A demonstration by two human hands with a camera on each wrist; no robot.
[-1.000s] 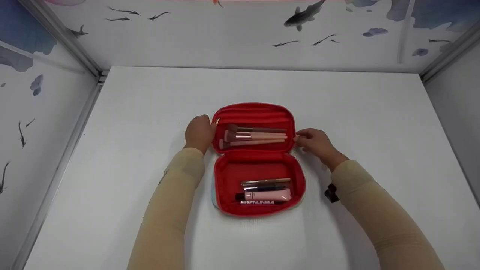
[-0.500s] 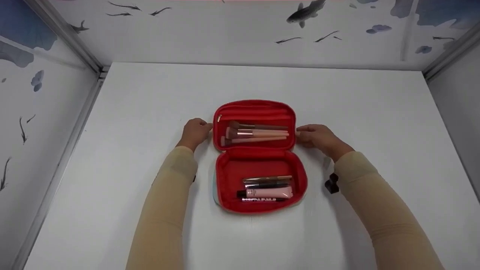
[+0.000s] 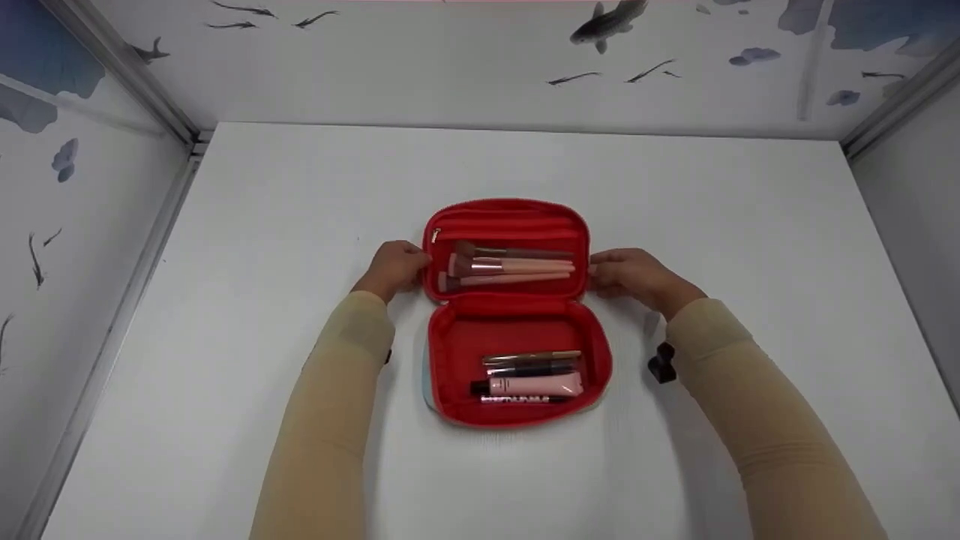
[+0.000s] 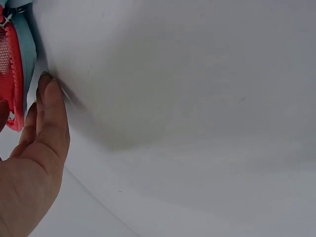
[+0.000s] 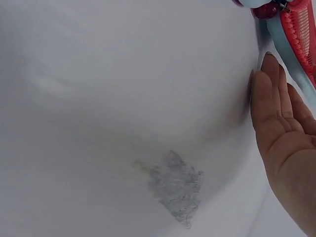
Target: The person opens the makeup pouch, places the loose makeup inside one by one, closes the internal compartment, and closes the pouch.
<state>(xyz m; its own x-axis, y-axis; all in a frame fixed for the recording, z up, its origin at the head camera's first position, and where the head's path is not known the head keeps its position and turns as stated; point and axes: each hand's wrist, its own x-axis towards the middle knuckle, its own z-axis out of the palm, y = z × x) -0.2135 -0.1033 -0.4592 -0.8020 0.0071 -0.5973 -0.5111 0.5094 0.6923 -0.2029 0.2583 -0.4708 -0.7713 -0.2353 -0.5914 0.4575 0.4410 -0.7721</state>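
Note:
An unzipped red makeup bag [image 3: 465,330] lies spread flat in the head view, its lid [image 3: 517,236] on the far side. Several makeup brushes [image 3: 525,266] lie in the lid. The near half holds a pink tube [image 3: 536,385] with a black cap and several slim pen-like sticks [image 3: 532,358]. My left hand [image 3: 394,268] is at the lid's left edge, thumb against the rim. Its fingers look straight beside the light-blue outside [image 4: 28,54] in the left wrist view. On the opposite edge is my right hand [image 3: 634,277], fingers straight along the bag's blue side [image 5: 286,54]; its thumb is hidden.
The bag rests on a white table [image 3: 300,195]. White panels [image 3: 450,67] printed with fish and plants stand behind and at the left, with a plain panel [image 3: 900,195] at the right. A dark wrist device [image 3: 661,364] shows beneath the right sleeve.
My left hand drew slightly away from the lid's left edge, then came back to touch it. My right hand stayed at the right edge. The bag lies as before.

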